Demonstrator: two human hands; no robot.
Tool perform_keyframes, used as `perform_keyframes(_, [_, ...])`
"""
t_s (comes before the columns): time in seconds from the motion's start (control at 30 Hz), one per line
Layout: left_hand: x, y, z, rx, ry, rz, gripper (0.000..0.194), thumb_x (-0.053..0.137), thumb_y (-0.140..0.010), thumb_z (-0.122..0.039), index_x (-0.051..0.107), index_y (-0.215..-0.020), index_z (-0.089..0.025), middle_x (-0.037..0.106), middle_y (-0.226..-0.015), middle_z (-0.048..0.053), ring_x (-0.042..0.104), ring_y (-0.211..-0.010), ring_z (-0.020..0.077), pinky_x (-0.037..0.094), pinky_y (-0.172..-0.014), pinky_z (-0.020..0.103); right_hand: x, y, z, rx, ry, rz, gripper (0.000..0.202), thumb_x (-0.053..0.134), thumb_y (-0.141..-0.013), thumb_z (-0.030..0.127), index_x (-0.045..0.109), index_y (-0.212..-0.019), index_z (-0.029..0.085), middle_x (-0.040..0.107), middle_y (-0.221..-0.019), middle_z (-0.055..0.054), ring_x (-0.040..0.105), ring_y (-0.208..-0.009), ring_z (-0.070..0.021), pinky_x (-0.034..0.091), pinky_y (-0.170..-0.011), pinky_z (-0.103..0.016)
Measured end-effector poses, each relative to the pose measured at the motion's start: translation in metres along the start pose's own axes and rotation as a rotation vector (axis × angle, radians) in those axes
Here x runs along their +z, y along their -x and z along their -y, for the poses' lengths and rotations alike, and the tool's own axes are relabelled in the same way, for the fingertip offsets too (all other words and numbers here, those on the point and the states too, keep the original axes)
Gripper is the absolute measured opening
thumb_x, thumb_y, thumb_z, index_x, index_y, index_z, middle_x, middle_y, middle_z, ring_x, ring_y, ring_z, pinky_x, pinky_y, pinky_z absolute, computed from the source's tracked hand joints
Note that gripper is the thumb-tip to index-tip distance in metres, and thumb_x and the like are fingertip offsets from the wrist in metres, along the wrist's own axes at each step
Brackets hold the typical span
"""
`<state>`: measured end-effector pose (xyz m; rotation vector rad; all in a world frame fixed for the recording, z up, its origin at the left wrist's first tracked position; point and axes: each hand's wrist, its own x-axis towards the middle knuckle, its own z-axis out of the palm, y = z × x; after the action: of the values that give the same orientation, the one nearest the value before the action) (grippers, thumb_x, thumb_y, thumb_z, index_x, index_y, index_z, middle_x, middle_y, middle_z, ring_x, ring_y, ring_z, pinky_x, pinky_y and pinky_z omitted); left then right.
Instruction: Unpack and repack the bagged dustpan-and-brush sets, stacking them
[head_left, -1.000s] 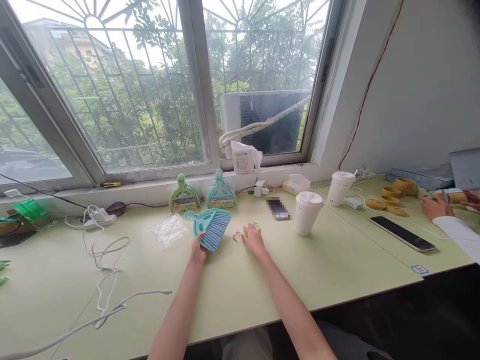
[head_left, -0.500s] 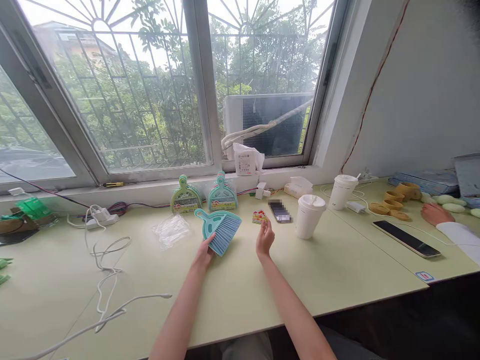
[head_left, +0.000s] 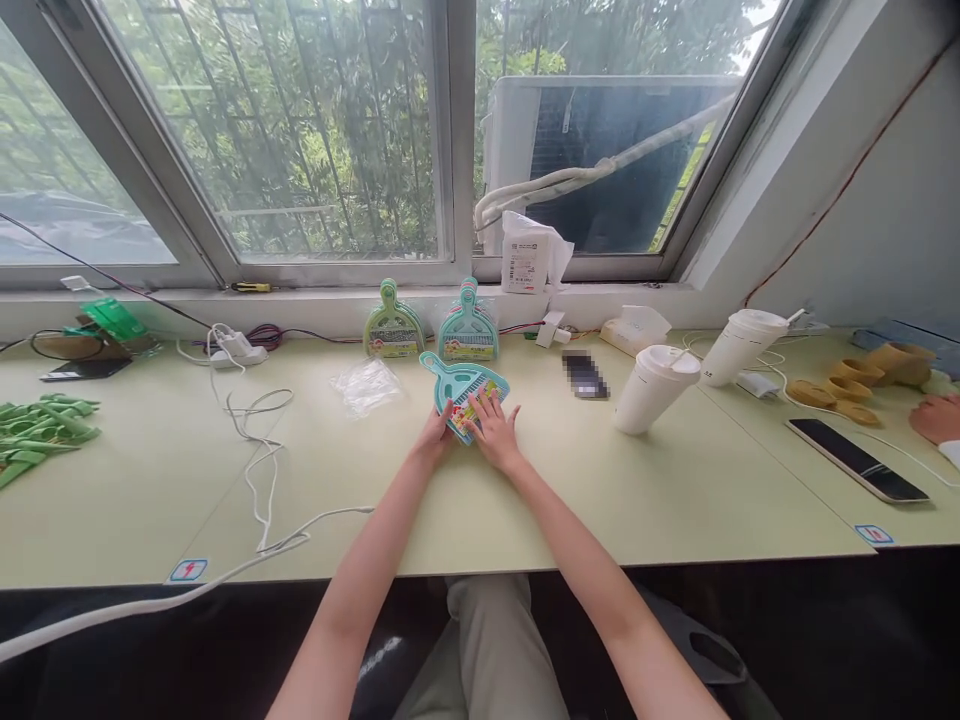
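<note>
A teal dustpan-and-brush set point(head_left: 453, 382) is tilted over the table in front of me, its handle pointing to the upper left. My left hand point(head_left: 436, 432) grips its lower left edge, thumb on top. A colourful printed label point(head_left: 478, 402) lies across the bristles. My right hand point(head_left: 495, 430) rests on the label with its fingers spread. Behind, a green set point(head_left: 393, 325) and another teal set point(head_left: 469, 325) lean upright against the sill. Crumpled clear plastic point(head_left: 367, 387) lies to the left of the held set.
White cables point(head_left: 262, 480) run across the left side, near green strips point(head_left: 45, 430). On the right are a phone point(head_left: 589, 376), two white cups point(head_left: 654, 388) point(head_left: 742, 345), a larger phone point(head_left: 855, 460), brown rings point(head_left: 855, 380) and another person's hand point(head_left: 936, 418).
My right hand has brought the label leftward onto the brush and now lies spread over it. My left hand still holds the set. The view has tilted down.
</note>
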<state>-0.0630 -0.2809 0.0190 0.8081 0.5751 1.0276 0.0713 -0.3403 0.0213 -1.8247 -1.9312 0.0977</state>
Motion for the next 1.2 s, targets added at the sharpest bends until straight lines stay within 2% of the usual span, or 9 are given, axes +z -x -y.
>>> perform_keyframes(0.17, [0.003, 0.003, 0.0, 0.001, -0.048, -0.006, 0.056, 0.074, -0.064, -0.011, 0.056, -0.117, -0.017, 0.065, -0.114, 0.011, 0.062, -0.104, 0.0247, 0.049, -0.092, 0.038, 0.0, 0.001, -0.002, -0.018, -0.007, -0.009, 0.055, 0.02, -0.094, 0.052, 0.017, -0.146, 0.034, 0.013, -0.155, -0.001, 0.003, -0.144, -0.0253, -0.008, -0.104, -0.069])
perform_keyframes(0.3, [0.0, 0.001, 0.0, -0.025, -0.033, 0.009, 0.056, 0.067, -0.063, -0.005, 0.056, -0.117, -0.017, 0.065, -0.114, 0.01, 0.063, -0.104, 0.0253, 0.049, -0.093, 0.041, -0.001, -0.001, -0.003, 0.022, -0.215, -0.105, 0.058, 0.024, -0.093, 0.056, 0.016, -0.146, 0.035, 0.009, -0.156, -0.001, 0.001, -0.145, -0.0243, -0.011, -0.104, -0.068])
perform_keyframes(0.4, [0.0, 0.001, -0.001, -0.018, -0.036, 0.007, 0.054, 0.068, -0.064, -0.006, 0.056, -0.116, -0.016, 0.066, -0.113, 0.01, 0.063, -0.103, 0.0258, 0.049, -0.094, 0.043, -0.004, -0.003, -0.004, 0.231, -0.564, -0.383, 0.068, 0.025, -0.092, 0.057, 0.0, -0.148, 0.03, 0.005, -0.157, -0.005, 0.008, -0.144, -0.0226, 0.005, -0.111, -0.061])
perform_keyframes(0.47, [0.001, 0.002, -0.001, -0.013, -0.046, 0.01, 0.052, 0.068, -0.064, -0.007, 0.056, -0.114, -0.016, 0.067, -0.11, 0.009, 0.064, -0.1, 0.0255, 0.049, -0.094, 0.043, -0.004, -0.005, -0.006, 0.363, -0.873, -0.459, 0.072, 0.029, -0.09, 0.057, -0.001, -0.148, 0.026, 0.017, -0.155, -0.01, 0.027, -0.14, -0.021, 0.024, -0.111, -0.05])
perform_keyframes(0.63, [0.004, 0.007, -0.007, -0.014, -0.095, 0.123, 0.052, 0.068, -0.066, -0.01, 0.055, -0.116, -0.015, 0.068, -0.107, 0.009, 0.064, -0.101, 0.0251, 0.046, -0.096, 0.043, 0.002, -0.008, -0.012, 0.436, -1.477, -0.124, 0.051, 0.057, -0.081, 0.048, 0.046, -0.124, 0.024, 0.061, -0.122, -0.007, 0.064, -0.101, -0.0187, 0.053, -0.088, -0.036])
perform_keyframes(0.9, [0.008, 0.006, -0.018, 0.09, -0.259, 0.17, 0.046, 0.063, -0.078, -0.033, 0.055, -0.122, -0.019, 0.062, -0.121, 0.009, 0.053, -0.118, 0.0287, 0.041, -0.099, 0.043, -0.001, -0.01, -0.019, 0.492, -1.667, -0.1, 0.028, 0.073, -0.072, 0.03, 0.059, -0.093, 0.019, 0.071, -0.097, -0.004, 0.069, -0.079, -0.0164, 0.059, -0.074, -0.033])
perform_keyframes(0.97, [0.003, 0.003, -0.024, 0.196, -0.41, 0.01, 0.04, 0.047, -0.087, -0.042, 0.058, -0.119, -0.02, 0.058, -0.127, 0.008, 0.046, -0.125, 0.0284, 0.038, -0.103, 0.043, -0.002, -0.01, -0.022, 0.503, -1.656, -0.109, 0.027, 0.073, -0.071, 0.028, 0.06, -0.092, 0.017, 0.071, -0.096, -0.005, 0.069, -0.081, -0.0167, 0.059, -0.074, -0.032])
perform_keyframes(1.13, [-0.038, 0.001, -0.046, 0.505, -1.088, -0.791, 0.038, 0.039, -0.088, -0.025, 0.055, -0.122, -0.019, 0.038, -0.144, 0.009, 0.025, -0.138, 0.0244, 0.019, -0.114, 0.041, -0.004, -0.007, -0.029, 0.579, -1.534, -0.203, 0.025, 0.073, -0.07, 0.025, 0.061, -0.089, 0.015, 0.072, -0.09, -0.006, 0.069, -0.079, -0.0177, 0.059, -0.071, -0.031])
perform_keyframes(1.2, [-0.056, 0.001, -0.052, 0.494, -1.266, -0.89, 0.042, 0.037, -0.086, -0.018, 0.052, -0.126, -0.017, 0.034, -0.146, 0.009, 0.021, -0.139, 0.0234, 0.019, -0.114, 0.039, -0.004, -0.006, -0.03, 0.606, -1.494, -0.218, 0.024, 0.072, -0.07, 0.025, 0.061, -0.088, 0.015, 0.072, -0.089, -0.006, 0.069, -0.078, -0.0181, 0.059, -0.07, -0.031])
